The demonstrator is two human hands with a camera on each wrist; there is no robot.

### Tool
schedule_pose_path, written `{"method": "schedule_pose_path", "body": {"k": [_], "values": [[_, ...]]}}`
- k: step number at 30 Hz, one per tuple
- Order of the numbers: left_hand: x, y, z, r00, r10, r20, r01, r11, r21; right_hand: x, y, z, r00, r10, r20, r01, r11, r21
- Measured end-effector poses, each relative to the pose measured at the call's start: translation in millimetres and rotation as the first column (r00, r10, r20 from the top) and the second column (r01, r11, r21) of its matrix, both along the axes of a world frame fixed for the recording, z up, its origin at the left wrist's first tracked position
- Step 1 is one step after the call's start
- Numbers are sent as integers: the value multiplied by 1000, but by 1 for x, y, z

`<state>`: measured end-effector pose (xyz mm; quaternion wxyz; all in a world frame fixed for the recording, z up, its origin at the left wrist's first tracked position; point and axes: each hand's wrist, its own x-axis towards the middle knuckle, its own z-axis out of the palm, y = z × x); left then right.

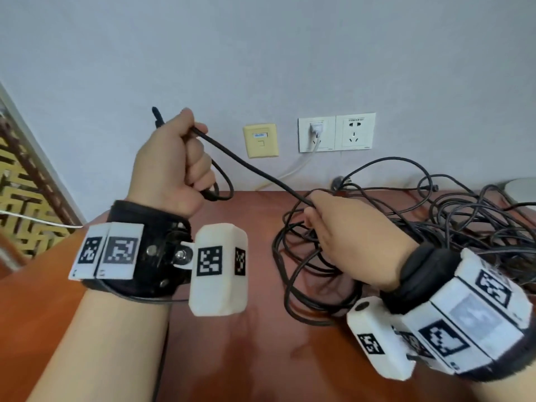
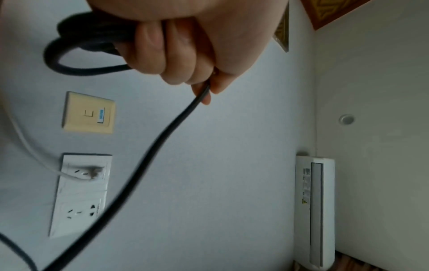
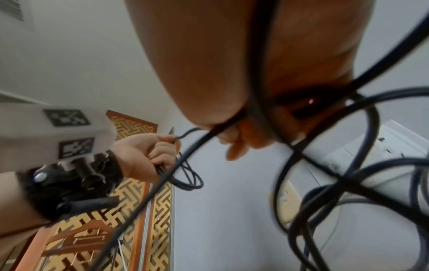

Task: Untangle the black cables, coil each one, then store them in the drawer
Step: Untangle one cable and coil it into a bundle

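My left hand [image 1: 185, 161] is raised in a fist above the table's left side and grips small loops of a black cable [image 1: 249, 166], whose plug end sticks up behind the thumb. The left wrist view shows the same loops [image 2: 76, 47] bunched in the curled fingers [image 2: 176, 55]. From the fist the cable runs taut down and right to my right hand [image 1: 322, 216], which pinches it just above a tangled heap of black cables [image 1: 435, 224]. In the right wrist view the pinched cable [image 3: 209, 135] crosses under the thumb. No drawer is in view.
The heap lies on a reddish wooden table [image 1: 232, 358] against a pale wall. Wall sockets [image 1: 336, 132] hold a white plug and white cord; a cream data plate [image 1: 261, 140] sits beside them. A gold lattice screen [image 1: 20, 181] stands at the left.
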<state>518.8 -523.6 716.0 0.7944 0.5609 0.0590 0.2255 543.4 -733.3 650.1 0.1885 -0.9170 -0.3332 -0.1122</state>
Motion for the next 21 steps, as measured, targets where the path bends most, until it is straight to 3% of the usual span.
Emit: {"method": "schedule_pose_path", "body": {"k": [3,9,18,21], "values": [[6,-17,-6,987,-156,-35,156,988,-1,-10,8,-3,997,50,57,-53,997,57],[15,-38,-21,892,-448,-52,444,893,-70,-25,15,-3,985,118,128,-135,981,136],[12,-37,-25,788,-615,36,613,778,-136,-24,12,-1,991,115,69,-124,980,156],[13,-31,-26,748,-660,73,663,737,-128,-24,15,-2,993,75,93,-96,964,247]]}}
